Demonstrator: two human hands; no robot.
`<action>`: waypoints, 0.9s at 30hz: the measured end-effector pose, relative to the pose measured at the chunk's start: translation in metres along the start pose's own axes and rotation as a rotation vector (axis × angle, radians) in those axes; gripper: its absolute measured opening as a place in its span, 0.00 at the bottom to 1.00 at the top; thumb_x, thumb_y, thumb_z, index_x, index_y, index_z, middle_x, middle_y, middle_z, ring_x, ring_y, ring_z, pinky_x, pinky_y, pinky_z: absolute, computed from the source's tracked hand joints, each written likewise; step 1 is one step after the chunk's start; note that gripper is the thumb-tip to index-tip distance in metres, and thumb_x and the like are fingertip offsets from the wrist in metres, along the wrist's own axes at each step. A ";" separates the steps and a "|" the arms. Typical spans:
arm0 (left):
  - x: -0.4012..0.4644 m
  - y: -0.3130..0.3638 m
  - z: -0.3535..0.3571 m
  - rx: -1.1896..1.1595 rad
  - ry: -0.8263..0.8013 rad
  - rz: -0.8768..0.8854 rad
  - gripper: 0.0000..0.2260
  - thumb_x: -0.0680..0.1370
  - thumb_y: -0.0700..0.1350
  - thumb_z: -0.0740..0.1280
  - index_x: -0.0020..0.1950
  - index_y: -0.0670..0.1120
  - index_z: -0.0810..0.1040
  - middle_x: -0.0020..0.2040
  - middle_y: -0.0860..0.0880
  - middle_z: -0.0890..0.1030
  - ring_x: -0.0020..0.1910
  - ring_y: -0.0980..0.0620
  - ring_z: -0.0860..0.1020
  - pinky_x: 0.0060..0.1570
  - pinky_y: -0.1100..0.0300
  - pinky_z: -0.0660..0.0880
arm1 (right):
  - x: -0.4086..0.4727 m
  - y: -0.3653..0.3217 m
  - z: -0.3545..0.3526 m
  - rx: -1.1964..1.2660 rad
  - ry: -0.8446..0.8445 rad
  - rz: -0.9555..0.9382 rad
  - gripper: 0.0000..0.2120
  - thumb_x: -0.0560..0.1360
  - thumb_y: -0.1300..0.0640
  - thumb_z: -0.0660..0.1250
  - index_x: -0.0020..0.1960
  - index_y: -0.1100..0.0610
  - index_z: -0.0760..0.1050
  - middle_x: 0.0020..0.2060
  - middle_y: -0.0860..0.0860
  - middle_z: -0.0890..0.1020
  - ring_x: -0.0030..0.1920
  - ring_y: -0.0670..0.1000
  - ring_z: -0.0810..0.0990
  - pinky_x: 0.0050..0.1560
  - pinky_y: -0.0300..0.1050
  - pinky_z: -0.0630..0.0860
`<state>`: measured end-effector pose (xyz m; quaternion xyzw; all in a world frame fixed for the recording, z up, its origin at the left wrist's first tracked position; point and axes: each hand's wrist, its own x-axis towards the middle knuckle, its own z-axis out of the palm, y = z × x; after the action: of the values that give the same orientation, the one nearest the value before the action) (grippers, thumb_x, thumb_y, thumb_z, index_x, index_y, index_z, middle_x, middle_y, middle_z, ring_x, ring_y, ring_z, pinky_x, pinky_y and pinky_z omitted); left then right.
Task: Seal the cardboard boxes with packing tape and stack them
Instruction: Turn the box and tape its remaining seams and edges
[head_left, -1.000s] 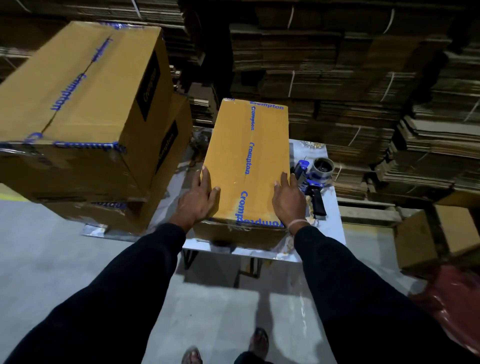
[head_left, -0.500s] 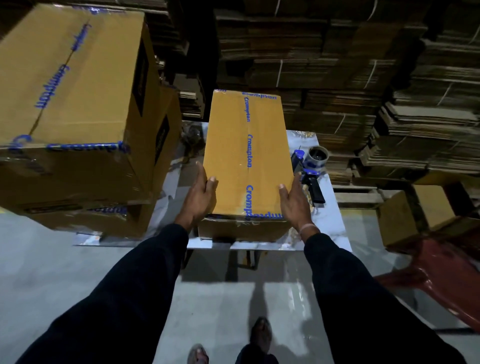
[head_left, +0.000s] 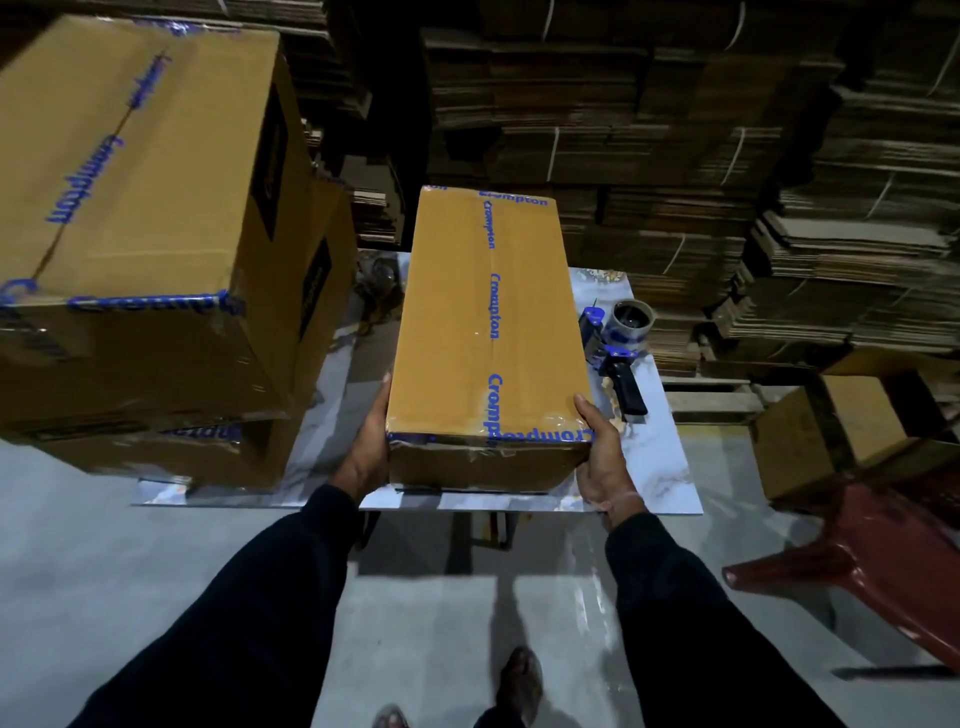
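Note:
A long cardboard box (head_left: 457, 322), sealed with clear tape printed in blue, lies lengthwise on the marble-patterned table (head_left: 654, 467). My left hand (head_left: 366, 452) grips its near left side and my right hand (head_left: 600, 457) grips its near right corner, thumb up at the top edge. The fingers of both hands are hidden behind or under the box. At the table's left stands a stack of two larger taped boxes, the upper box (head_left: 140, 182) on the lower box (head_left: 208, 457). A blue tape dispenser (head_left: 618, 343) lies right of the long box.
Tall bundles of flat cardboard (head_left: 727, 156) fill the background behind the table. At the right a small open box (head_left: 841, 426) sits on a red plastic chair (head_left: 857, 561). Grey floor and my feet show below the table's near edge.
My hands slid from the top of the long box down onto its near sides. The box now sits closer to me and looks slightly raised at the near end.

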<state>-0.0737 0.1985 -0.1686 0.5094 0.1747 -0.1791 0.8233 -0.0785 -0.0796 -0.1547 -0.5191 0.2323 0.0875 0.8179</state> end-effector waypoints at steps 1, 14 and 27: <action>-0.001 0.005 0.003 0.015 -0.002 0.012 0.28 0.85 0.64 0.51 0.67 0.45 0.80 0.58 0.41 0.86 0.54 0.45 0.86 0.45 0.56 0.83 | -0.002 -0.007 0.002 0.005 -0.023 -0.004 0.17 0.82 0.51 0.67 0.68 0.55 0.79 0.57 0.55 0.87 0.54 0.56 0.87 0.52 0.50 0.83; -0.052 0.091 0.070 0.053 -0.125 0.288 0.20 0.88 0.55 0.50 0.64 0.48 0.79 0.47 0.49 0.88 0.47 0.52 0.86 0.40 0.60 0.82 | -0.057 -0.122 0.027 0.012 -0.098 -0.214 0.16 0.82 0.51 0.65 0.66 0.57 0.80 0.54 0.55 0.87 0.52 0.54 0.87 0.52 0.49 0.84; -0.118 0.227 0.113 0.142 -0.150 0.635 0.29 0.84 0.66 0.55 0.80 0.53 0.69 0.69 0.42 0.80 0.62 0.45 0.82 0.48 0.52 0.82 | -0.135 -0.245 0.102 0.010 -0.188 -0.463 0.21 0.80 0.50 0.65 0.68 0.60 0.78 0.51 0.58 0.86 0.48 0.57 0.86 0.50 0.52 0.84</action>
<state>-0.0576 0.2049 0.1106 0.5799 -0.0666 0.0378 0.8111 -0.0731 -0.0850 0.1426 -0.5442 0.0307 -0.0553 0.8366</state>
